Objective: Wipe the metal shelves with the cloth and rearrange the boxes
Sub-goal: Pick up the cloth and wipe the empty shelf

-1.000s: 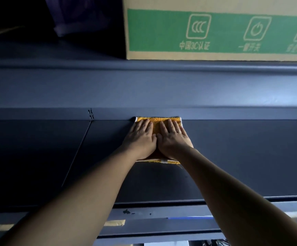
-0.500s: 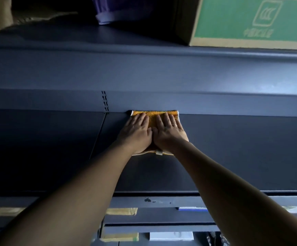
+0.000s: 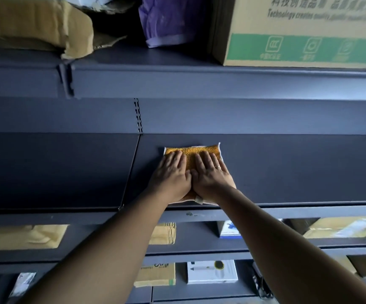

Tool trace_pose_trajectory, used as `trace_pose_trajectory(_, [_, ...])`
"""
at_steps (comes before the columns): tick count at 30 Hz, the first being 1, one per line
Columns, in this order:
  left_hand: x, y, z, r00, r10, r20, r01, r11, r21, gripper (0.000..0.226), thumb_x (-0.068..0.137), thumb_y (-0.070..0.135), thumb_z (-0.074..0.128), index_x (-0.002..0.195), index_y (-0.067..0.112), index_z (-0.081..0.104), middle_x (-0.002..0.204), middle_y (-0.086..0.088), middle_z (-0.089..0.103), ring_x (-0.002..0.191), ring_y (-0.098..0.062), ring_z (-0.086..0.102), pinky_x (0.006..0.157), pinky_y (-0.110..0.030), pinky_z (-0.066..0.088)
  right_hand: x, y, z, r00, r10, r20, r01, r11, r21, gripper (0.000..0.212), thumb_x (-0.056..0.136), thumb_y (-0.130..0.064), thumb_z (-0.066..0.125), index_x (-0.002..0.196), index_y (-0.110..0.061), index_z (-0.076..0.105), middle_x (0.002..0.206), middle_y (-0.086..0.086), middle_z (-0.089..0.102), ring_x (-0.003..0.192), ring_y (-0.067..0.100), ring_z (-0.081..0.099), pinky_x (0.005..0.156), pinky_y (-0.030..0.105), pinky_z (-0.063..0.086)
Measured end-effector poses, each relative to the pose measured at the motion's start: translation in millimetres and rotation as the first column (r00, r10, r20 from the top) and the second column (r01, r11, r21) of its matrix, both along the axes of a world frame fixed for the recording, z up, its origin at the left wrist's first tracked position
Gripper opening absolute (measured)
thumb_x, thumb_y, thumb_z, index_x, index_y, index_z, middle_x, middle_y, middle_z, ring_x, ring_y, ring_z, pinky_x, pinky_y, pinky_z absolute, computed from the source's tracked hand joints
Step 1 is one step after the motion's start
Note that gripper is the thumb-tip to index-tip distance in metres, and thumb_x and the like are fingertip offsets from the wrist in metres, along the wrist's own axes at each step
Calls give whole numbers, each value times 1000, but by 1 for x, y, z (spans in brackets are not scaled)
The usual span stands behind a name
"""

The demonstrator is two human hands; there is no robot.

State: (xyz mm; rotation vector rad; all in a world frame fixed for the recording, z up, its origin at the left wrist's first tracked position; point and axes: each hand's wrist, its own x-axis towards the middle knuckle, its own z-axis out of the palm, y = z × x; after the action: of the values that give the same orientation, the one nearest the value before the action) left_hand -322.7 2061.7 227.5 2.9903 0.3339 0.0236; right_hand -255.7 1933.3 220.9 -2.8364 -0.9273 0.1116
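Note:
A folded orange cloth [image 3: 190,152] with a white edge lies flat on a dark grey metal shelf [image 3: 287,167]. My left hand [image 3: 171,174] and my right hand [image 3: 210,175] press down on it side by side, fingers straight and pointing toward the shelf's back wall. The cloth's near edge reaches almost to the shelf's front lip. On the shelf above stands a large cardboard box [image 3: 298,36] with a green band.
The upper shelf also holds a crumpled brown parcel [image 3: 35,23] at the left and a purple bag [image 3: 166,20]. Lower shelves carry several small boxes, among them a white box [image 3: 211,272] and a brown box [image 3: 155,274]. A seam [image 3: 131,170] splits the shelf left of the cloth.
Both hands have pulled the cloth back from the rear wall toward the shelf's front edge. The view has tilted so more of the upper and lower shelves shows.

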Motion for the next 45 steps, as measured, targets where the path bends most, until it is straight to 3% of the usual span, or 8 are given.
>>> trace_pose_trajectory(21, [-74, 47, 1, 999, -10, -34, 9, 999, -31, 62, 107, 42, 10, 161, 16, -6, 169, -3, -12, 155, -18, -11, 127, -37, -4, -78, 46, 4, 999, -25, -45, 24, 999, -28, 68, 106, -53, 10, 163, -19, -5, 169, 10, -14, 156, 26, -15, 126, 44, -8])
trace_pose_trajectory(45, [64, 107, 2, 997, -20, -70, 20, 1000, 0, 62, 108, 40, 14, 162, 13, -1, 170, -4, -8, 156, -18, -9, 126, -36, -6, 62, 107, -4, 1000, 22, 3, -22, 1000, -9, 65, 106, -46, 14, 163, -16, 3, 170, 13, -7, 157, 26, -10, 126, 43, -7])
